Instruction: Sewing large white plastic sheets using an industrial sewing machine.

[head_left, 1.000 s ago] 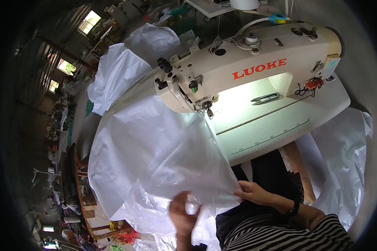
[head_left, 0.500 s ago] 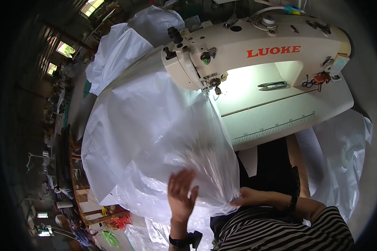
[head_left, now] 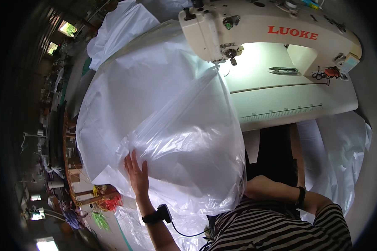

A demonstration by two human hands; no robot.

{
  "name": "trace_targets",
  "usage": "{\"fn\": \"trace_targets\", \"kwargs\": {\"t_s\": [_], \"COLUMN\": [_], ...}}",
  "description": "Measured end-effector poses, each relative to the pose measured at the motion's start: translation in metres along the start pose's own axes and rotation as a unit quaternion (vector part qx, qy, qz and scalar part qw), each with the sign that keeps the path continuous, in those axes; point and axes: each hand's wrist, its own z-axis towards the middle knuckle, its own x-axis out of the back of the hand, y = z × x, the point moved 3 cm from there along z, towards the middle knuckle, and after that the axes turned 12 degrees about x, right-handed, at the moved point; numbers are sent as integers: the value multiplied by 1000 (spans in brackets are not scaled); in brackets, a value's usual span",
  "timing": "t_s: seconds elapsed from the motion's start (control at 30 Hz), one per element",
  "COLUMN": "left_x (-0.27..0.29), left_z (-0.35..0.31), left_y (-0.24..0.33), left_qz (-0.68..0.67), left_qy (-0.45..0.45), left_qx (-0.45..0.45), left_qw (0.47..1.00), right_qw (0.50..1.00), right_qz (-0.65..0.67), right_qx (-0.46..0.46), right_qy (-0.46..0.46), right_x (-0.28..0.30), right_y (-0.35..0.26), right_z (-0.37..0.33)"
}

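My left hand [head_left: 137, 172] lies with fingers stretched on a large sheet of clear plastic film [head_left: 197, 154], at its left part. Under the film spreads a white sheet [head_left: 125, 96]. Creases in the film run from near that hand up to the needle area of an off-white sewing machine [head_left: 207, 37]. At the film's right edge is my right hand [head_left: 255, 185]; its fingers are hidden behind the film, so its grip does not show.
Thread snips [head_left: 284, 70] lie on the machine bed [head_left: 276, 98], under the lit arm. More white sheeting [head_left: 117, 31] is heaped at the far left and hangs on the right [head_left: 343, 154]. Red strands [head_left: 111, 203] and green strands [head_left: 100, 220] lie at the lower left.
My left hand has moved left and come down onto the film, which now has diagonal creases toward the needle. My right hand has shifted slightly right and up, its fingers now hidden. The view has shifted.
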Motion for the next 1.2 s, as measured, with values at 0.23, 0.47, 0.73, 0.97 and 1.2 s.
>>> {"fn": "trace_targets", "kwargs": {"t_s": [0.23, 0.47, 0.73, 0.97, 1.2], "left_x": [0, -14, 40, 149, 264], "left_z": [22, 42, 11, 29, 80], "left_y": [-15, -32, -5, 30, 83], "left_qz": [-2, 2, -101, 68, 206], "left_qy": [20, 77, 103, 468, 509], "left_qx": [-14, -49, -145, -66, -160], "left_qw": [1000, 996, 979, 878, 820], "right_qw": [990, 910, 975, 947, 920], "right_qz": [52, 384, 182, 42, -5], "right_qx": [29, -22, -117, -42, 46], "right_qy": [131, -152, -57, 314, 389], "right_x": [59, 42, 20, 132, 135], "right_y": [-60, -68, 10, -37, -38], "right_z": [27, 26, -35, -40, -28]}}
